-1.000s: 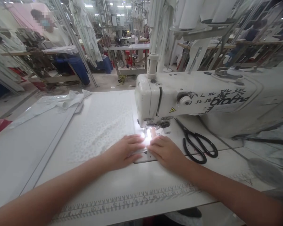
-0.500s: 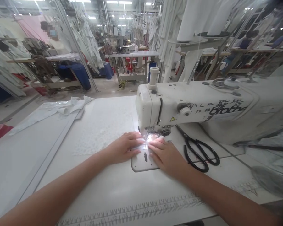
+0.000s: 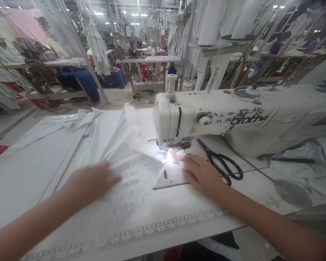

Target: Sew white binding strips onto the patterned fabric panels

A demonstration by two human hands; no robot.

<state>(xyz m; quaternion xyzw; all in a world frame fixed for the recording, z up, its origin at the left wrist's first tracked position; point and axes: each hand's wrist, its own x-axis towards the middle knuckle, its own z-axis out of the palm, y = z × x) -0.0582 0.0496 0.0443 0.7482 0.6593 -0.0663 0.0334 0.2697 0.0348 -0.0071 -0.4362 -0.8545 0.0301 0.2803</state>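
Note:
At the table's left, a sheet of white fabric (image 3: 137, 170) is lifted and blurred by motion, its right corner close to the lit needle area. My left hand (image 3: 91, 181) is at the fabric's left edge, smeared, with the fingers closed on the cloth. My right hand (image 3: 202, 174) lies with fingers stretched out by the metal needle plate (image 3: 170, 180), just right of the presser foot. A white sewing machine (image 3: 206, 112) stands above it. Black-handled scissors (image 3: 222, 163) rest on the table behind my right hand.
A printed ruler strip (image 3: 163, 229) runs along the table's front edge. More white cloth (image 3: 81, 117) lies at the back left, and crumpled cloth (image 3: 309, 170) at the right. Thread cones (image 3: 212, 25) stand above the machine. A person (image 3: 50, 36) sits in the background.
My left hand has moved left and away from the needle, and the fabric that lay flat is now lifted and swung forward. The right hand stays near the plate. The view has shifted slightly.

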